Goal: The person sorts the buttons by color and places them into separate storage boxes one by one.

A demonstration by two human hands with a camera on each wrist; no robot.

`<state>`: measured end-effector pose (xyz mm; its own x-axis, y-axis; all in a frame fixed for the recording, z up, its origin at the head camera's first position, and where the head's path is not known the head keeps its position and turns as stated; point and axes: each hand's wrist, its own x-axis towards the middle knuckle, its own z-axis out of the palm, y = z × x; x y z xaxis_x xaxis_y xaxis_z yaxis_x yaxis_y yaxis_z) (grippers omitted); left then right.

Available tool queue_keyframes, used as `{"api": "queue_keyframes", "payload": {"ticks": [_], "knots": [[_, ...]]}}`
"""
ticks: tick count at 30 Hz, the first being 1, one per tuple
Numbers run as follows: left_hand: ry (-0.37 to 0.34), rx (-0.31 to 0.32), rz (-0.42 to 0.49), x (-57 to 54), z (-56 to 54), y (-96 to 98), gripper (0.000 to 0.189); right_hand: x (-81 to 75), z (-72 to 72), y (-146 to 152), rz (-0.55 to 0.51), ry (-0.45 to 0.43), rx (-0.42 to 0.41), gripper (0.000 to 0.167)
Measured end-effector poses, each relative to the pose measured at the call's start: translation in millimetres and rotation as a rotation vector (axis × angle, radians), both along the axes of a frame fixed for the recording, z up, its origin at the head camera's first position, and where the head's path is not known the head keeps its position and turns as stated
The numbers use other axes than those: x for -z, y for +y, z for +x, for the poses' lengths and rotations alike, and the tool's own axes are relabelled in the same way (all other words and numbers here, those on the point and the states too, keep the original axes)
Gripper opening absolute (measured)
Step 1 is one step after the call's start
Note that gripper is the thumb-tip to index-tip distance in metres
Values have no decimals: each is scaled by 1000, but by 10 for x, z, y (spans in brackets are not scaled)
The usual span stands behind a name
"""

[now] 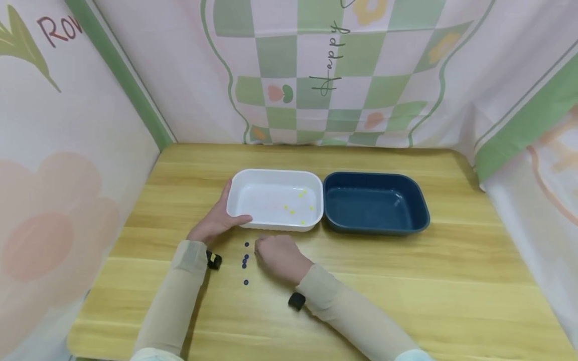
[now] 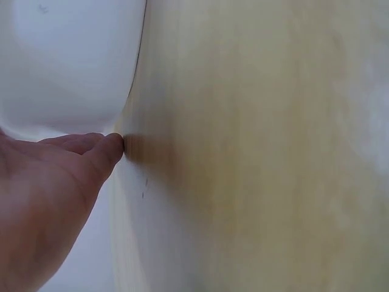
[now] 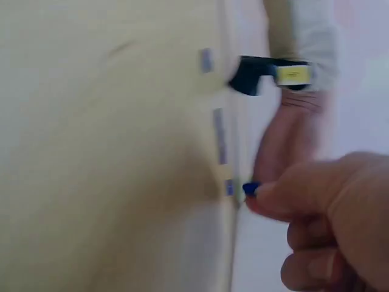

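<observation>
My left hand (image 1: 215, 219) rests on the left end of a white plastic basin (image 1: 275, 173). Its thumb lies along the front rim, and its straight fingers touch the end wall, also seen in the left wrist view. Between thumb and forefinger, my right hand (image 1: 282, 257) pinches a small blue disc (image 3: 250, 188), possibly a button or bead, just in front of the basin. Several similar dark blue discs (image 1: 246, 282) lie in a rough line on the table to the left of that hand. Inside the basin, several tiny yellow pieces (image 1: 292, 212) are scattered toward the right.
A dark blue basin (image 1: 377, 229) stands right beside the white one, with no pieces visible in it. Both are on a wooden table (image 1: 451, 301). Printed curtains (image 1: 180, 75) enclose its back and sides. Each wrist wears a black camera (image 1: 296, 301).
</observation>
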<state>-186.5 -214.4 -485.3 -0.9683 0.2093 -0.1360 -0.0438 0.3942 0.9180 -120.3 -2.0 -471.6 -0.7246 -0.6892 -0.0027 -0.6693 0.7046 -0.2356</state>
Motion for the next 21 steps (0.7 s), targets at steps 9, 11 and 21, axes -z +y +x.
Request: {"api": "queue_keyframes", "payload": {"ticks": [9,11,21], "knots": [[4,2,16,24,-15,-15,128,-319,-92,506,-712,-653,159,16],[3,5,20,19,-12,-20,127,-395,-123,626,-875,-728,236,22],[-6,4,24,24,-10,-34,127,-602,-325,1093,-1534,-913,499,18]]}}
